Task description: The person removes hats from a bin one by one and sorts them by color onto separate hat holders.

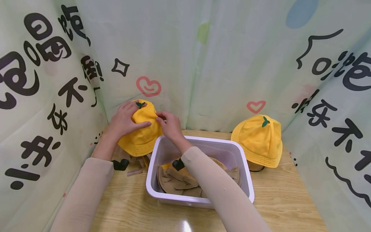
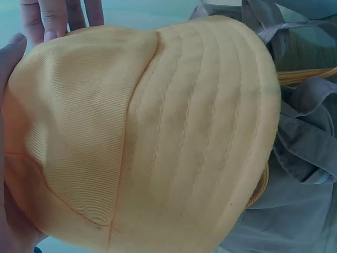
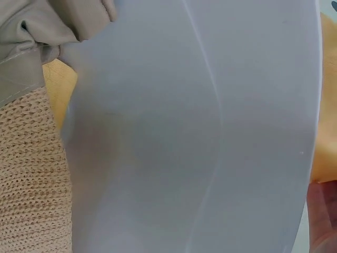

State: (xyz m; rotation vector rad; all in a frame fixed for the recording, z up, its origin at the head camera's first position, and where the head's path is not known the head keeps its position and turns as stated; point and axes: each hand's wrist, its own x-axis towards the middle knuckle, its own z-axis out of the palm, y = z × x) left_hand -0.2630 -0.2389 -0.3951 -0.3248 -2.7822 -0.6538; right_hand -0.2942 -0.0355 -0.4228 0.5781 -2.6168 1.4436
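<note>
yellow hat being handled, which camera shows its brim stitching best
The left wrist view, where the hat is close and rows of stitching curve along its brim. The head view shows it smaller, partly behind the left hand; the right wrist view, only a part past the bin.

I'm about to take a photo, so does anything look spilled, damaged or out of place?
Nothing looks spilled or damaged. The only untidy bit is a loose fabric strap trailing onto the table near the yellow hat being handled.
</note>
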